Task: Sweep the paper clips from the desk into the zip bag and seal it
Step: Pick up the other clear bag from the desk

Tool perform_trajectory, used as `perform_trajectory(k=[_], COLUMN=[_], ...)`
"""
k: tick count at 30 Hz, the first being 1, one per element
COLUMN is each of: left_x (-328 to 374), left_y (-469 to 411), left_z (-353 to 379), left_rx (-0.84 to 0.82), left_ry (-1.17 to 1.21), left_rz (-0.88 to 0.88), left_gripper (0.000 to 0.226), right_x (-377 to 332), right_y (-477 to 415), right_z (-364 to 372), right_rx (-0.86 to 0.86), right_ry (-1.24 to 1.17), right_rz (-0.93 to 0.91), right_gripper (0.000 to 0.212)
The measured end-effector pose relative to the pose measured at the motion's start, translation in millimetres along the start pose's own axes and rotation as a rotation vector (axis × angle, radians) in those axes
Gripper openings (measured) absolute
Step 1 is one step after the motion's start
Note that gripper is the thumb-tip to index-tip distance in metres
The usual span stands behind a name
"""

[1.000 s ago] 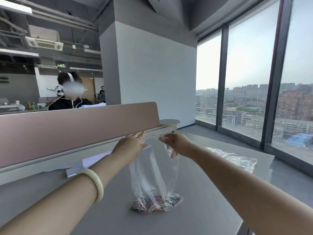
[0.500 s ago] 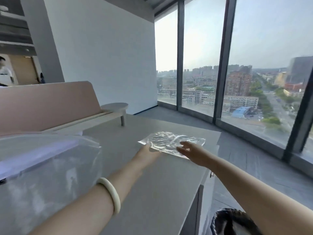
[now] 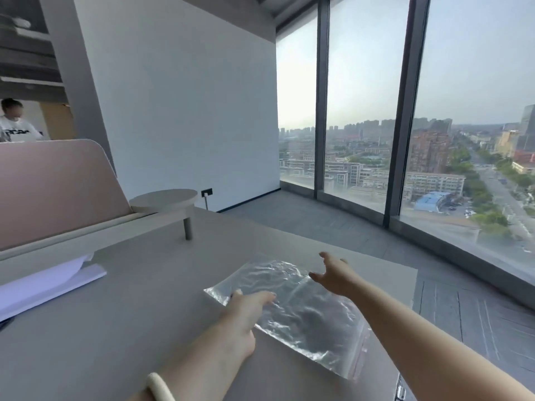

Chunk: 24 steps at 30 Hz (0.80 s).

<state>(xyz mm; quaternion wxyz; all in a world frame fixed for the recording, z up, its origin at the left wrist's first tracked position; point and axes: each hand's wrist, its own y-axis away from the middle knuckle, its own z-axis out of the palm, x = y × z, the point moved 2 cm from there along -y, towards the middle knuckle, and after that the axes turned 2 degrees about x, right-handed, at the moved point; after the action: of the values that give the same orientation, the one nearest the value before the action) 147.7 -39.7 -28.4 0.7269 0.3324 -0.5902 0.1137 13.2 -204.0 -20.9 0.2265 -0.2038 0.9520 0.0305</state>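
A clear, empty-looking zip bag (image 3: 301,311) lies flat on the grey desk (image 3: 121,319) near its right edge, its zip strip toward the near right. My left hand (image 3: 246,311) rests on the bag's left part with fingers straight. Above the bag's far right side my right hand (image 3: 333,273) is spread, fingers straight, holding nothing. No paper clips and no filled bag are in view.
White papers (image 3: 43,285) lie at the desk's left under a pink divider panel (image 3: 55,192). A small round shelf (image 3: 165,198) stands on a leg at the divider's end. The desk's right edge drops to the floor by tall windows. A person stands far left.
A second ago both hands held up a bag with paper clips at its bottom. The view has swung right, and both hands now reach onto a flat bag lying on the desk.
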Motion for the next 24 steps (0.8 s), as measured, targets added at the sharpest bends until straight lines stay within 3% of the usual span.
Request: perform_trajectory(k=[5, 7, 10, 11, 14, 16, 19, 24], left_x=[1, -1, -2, -1, 1, 4, 8, 12], left_y=[-22, -29, -22, -22, -18, -11, 1, 42], left_z=[11, 12, 10, 11, 6, 2, 2, 21], left_rx=[0.094, 0.138, 0.260, 0.286, 0.342, 0.293, 0.098, -0.007], left_ry=[0.070, 0.090, 0.073, 0.053, 0.049, 0.023, 0.085, 0.034], left_rz=[-0.028, -0.041, 0.023, 0.046, 0.102, 0.071, -0.016, -0.041], left_gripper=[0.097, 0.086, 0.079, 0.082, 0.082, 0.091, 0.084, 0.093], right_x=[-1, -7, -11, -9, 6, 15, 14, 20], right_y=[-35, -39, -35, -32, -27, -18, 1, 42], right_z=[8, 5, -5, -7, -9, -16, -30, -64], right_rx=[-0.122, -0.217, -0.325, -0.360, -0.463, -0.492, -0.518, -0.461], right_ry=[0.163, 0.177, 0.150, 0.116, -0.175, -0.449, -0.768, -1.005], right_rz=[0.051, 0.057, 0.077, 0.109, 0.155, 0.179, 0.102, -0.068], right_gripper=[0.072, 0.063, 0.031, 0.037, 0.048, 0.062, 0.014, 0.006])
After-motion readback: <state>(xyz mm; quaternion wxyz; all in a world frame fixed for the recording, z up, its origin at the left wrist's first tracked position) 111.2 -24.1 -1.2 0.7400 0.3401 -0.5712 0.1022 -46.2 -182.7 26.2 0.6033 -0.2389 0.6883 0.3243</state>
